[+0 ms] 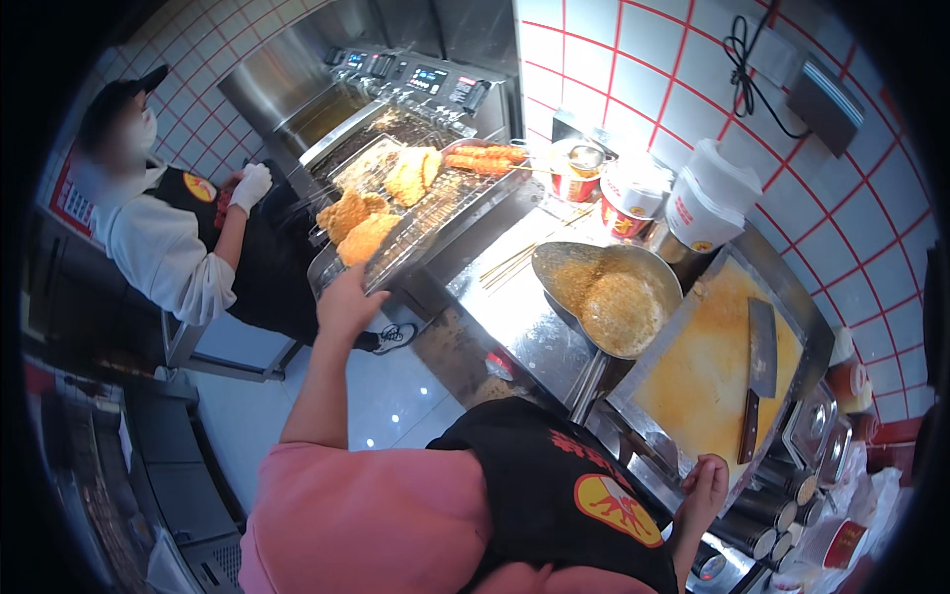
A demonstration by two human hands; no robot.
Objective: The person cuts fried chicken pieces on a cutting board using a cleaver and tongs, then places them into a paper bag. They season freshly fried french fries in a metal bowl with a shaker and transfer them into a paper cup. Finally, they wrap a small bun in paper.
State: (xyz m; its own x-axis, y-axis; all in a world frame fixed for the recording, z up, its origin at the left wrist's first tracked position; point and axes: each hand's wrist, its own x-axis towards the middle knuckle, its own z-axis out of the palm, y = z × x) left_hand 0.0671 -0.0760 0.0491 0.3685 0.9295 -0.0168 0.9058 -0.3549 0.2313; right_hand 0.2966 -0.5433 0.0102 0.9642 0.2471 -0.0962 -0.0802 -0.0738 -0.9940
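Note:
My left hand [345,303] reaches to the near end of a wire draining rack [434,223] beside the fryer. Just beyond its fingers lies a golden fried cutlet [367,236]. A dark, flat shape beside the fingers could be a tool; whether I grip it is unclear. More breaded cutlets [414,174] and reddish skewered sausages [486,157] rest farther back on the rack. My right hand [706,481] is curled by the lower corner of a stained cutting board [686,371], with nothing visible in it. A cleaver [761,349] with a dark wooden handle lies on that board.
At left stands a co-worker [200,230] in a black apron and white glove. A metal scoop pan [631,308] of brown crumbs sits on the steel counter [493,278] near wooden skewers [519,256]. Paper buckets [623,197] line the wall. Shaker tins [764,512] stand lower right.

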